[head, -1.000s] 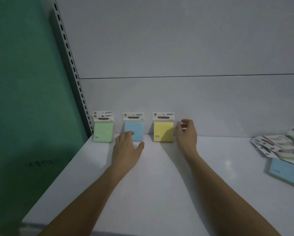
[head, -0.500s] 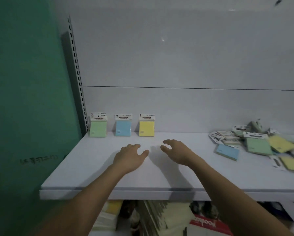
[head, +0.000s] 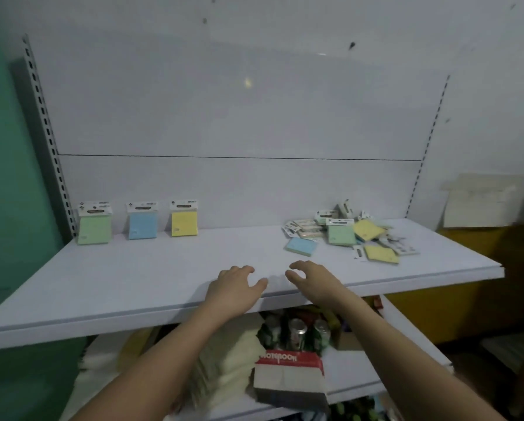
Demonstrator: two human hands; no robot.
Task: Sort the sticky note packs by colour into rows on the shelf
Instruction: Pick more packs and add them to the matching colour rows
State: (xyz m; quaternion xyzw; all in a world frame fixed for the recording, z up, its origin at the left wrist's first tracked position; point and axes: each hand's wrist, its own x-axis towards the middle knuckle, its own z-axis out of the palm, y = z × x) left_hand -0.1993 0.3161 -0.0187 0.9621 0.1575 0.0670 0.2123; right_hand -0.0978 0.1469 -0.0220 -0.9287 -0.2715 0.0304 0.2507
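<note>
Three sticky note packs stand upright against the back panel at the far left of the white shelf (head: 151,268): a green pack (head: 94,227), a blue pack (head: 142,223) and a yellow pack (head: 184,221). A loose pile of packs (head: 350,230) lies at the shelf's right, with a blue pack (head: 301,247) and a yellow pack (head: 380,254) at its near edge. My left hand (head: 233,288) and my right hand (head: 314,279) hover over the shelf's front edge, both empty with fingers spread and slightly curled.
A slotted upright (head: 46,138) runs up the left of the back panel beside a green wall (head: 2,177). Below the shelf, a lower shelf holds a red-and-white notebook box (head: 289,376), cans (head: 297,331) and stacked paper. A cardboard box (head: 482,202) stands at the right.
Both hands have drawn back from the three standing packs to the shelf's front edge. The camera has pulled away, bringing the pile at the right and the lower shelf into view.
</note>
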